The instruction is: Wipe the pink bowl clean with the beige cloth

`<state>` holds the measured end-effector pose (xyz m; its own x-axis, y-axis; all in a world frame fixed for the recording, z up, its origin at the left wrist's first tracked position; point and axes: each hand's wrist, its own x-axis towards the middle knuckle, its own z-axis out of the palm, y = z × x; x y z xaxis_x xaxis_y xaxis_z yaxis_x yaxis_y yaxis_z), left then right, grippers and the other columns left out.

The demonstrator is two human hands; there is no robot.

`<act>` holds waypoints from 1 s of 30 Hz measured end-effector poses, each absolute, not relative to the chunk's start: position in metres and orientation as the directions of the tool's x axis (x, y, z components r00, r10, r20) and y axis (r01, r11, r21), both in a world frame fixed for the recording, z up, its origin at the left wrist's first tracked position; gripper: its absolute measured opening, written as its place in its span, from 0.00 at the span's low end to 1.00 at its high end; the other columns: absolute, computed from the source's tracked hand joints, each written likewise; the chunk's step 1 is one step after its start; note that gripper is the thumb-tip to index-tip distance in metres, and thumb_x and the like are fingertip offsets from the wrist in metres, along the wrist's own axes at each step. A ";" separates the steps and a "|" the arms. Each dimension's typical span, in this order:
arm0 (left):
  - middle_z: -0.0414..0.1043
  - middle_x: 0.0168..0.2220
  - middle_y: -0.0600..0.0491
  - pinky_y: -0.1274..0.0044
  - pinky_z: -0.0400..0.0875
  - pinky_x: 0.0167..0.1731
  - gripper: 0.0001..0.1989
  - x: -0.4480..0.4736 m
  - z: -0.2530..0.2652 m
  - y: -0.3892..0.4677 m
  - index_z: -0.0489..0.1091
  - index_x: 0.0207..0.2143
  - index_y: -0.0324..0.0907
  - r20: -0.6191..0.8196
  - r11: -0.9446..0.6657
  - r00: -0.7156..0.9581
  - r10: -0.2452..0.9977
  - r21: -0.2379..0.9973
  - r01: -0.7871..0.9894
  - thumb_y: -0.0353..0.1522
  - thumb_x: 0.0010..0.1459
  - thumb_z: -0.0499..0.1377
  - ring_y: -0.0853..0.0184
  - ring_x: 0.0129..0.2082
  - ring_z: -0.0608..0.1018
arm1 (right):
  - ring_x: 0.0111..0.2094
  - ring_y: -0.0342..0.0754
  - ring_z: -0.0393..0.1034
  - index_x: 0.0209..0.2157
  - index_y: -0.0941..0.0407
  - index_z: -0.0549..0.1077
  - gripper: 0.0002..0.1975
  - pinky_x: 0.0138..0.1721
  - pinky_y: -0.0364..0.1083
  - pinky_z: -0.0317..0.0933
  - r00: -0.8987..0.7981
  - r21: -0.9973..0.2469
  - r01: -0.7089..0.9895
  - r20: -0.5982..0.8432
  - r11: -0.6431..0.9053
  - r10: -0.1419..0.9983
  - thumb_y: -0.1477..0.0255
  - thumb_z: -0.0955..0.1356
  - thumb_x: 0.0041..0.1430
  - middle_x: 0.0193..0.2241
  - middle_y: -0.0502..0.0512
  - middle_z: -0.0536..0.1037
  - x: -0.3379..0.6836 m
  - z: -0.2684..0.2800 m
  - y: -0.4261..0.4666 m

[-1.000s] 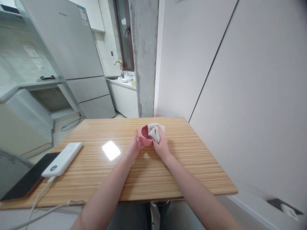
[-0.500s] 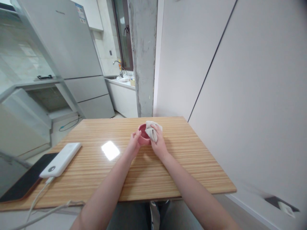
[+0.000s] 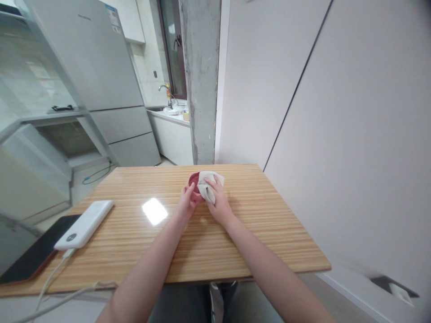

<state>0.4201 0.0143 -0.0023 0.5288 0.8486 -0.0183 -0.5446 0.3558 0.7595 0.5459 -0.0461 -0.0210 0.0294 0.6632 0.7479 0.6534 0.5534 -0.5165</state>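
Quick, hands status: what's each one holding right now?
Left hand: closed on the pink container.
Right hand: closed on the pale cloth, at the container.

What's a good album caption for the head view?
Left hand holding a round pink container, right hand holding a pale cloth at its opening, over a wood-grain table.

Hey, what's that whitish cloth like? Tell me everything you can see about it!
The cloth is plain off-white or pale grey and looks like soft fabric. It's bunched up, with creases and a shadowy fold in front. The right hand holds it against the pink container, where it covers part of the opening. It is above the far half of the wooden table. I can't tell whether it's wet or dry.
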 end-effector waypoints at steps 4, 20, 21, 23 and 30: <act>0.75 0.46 0.47 0.76 0.74 0.33 0.26 0.417 0.001 0.010 0.68 0.50 0.43 -0.150 0.501 0.647 0.748 0.767 -0.401 0.49 0.57 0.52 0.63 0.41 0.78 | 0.63 0.53 0.48 0.50 0.55 0.68 0.18 0.62 0.59 0.45 0.100 -0.517 0.658 0.781 0.547 0.617 0.76 0.62 0.58 0.53 0.59 0.68 0.560 -0.020 -0.046; 0.71 0.51 0.47 0.78 0.72 0.41 0.25 0.417 -0.002 0.014 0.65 0.53 0.42 -0.088 0.462 0.620 0.779 0.750 -0.473 0.46 0.57 0.54 0.64 0.49 0.74 | 0.65 0.53 0.43 0.51 0.54 0.67 0.19 0.63 0.61 0.43 0.107 -0.541 0.645 0.763 0.540 0.637 0.77 0.62 0.57 0.57 0.58 0.64 0.557 -0.018 -0.050; 0.71 0.51 0.45 0.76 0.72 0.41 0.27 0.416 -0.001 0.012 0.66 0.52 0.41 -0.114 0.502 0.662 0.741 0.749 -0.432 0.48 0.57 0.52 0.62 0.49 0.74 | 0.64 0.53 0.47 0.51 0.54 0.67 0.19 0.63 0.60 0.44 0.131 -0.545 0.637 0.774 0.546 0.619 0.76 0.62 0.58 0.55 0.59 0.66 0.561 -0.016 -0.051; 0.72 0.50 0.46 0.73 0.72 0.41 0.25 0.416 -0.001 0.010 0.67 0.52 0.41 -0.149 0.539 0.706 0.693 0.757 -0.369 0.46 0.57 0.53 0.60 0.48 0.75 | 0.61 0.53 0.53 0.51 0.54 0.67 0.18 0.62 0.58 0.48 0.129 -0.548 0.621 0.776 0.560 0.617 0.73 0.62 0.59 0.53 0.59 0.69 0.568 -0.016 -0.052; 0.74 0.47 0.49 0.78 0.71 0.43 0.19 0.426 -0.005 0.012 0.67 0.49 0.42 -0.014 0.300 0.447 0.894 0.760 -0.577 0.33 0.54 0.60 0.68 0.45 0.76 | 0.65 0.51 0.42 0.56 0.54 0.63 0.23 0.64 0.58 0.43 0.043 -0.549 0.654 0.714 0.520 0.699 0.75 0.61 0.58 0.60 0.57 0.61 0.549 -0.024 -0.046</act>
